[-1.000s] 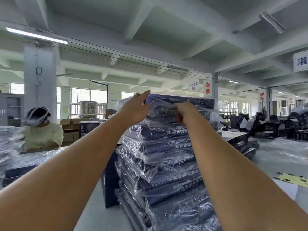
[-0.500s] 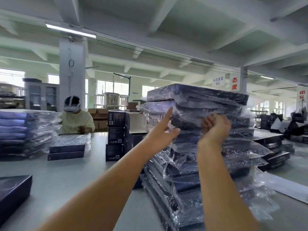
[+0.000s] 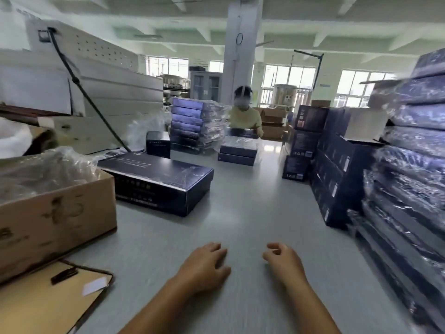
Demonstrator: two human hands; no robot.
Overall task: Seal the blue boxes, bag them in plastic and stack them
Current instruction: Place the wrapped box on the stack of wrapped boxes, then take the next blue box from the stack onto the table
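A dark blue box (image 3: 156, 179) lies flat on the grey desk (image 3: 240, 220), left of centre, lid on, with no plastic around it. Whether it is sealed cannot be told.

At the right edge, a tall stack of bagged boxes (image 3: 409, 165) in clear plastic rises out of view.

Both hands are low, near the front of the desk and well short of the bare box. The left hand (image 3: 204, 268) is palm down with relaxed fingers. The right hand (image 3: 281, 263) has loosely curled fingers. Neither holds anything.

At far left, an open cardboard carton (image 3: 55, 213) holds crumpled clear plastic (image 3: 43, 165), probably the bags.

Across the desk, a second person (image 3: 244, 114) works beside another wrapped stack (image 3: 192, 124).

Many boxes look finished. The bare box appears to be next, to be bagged and then stacked.
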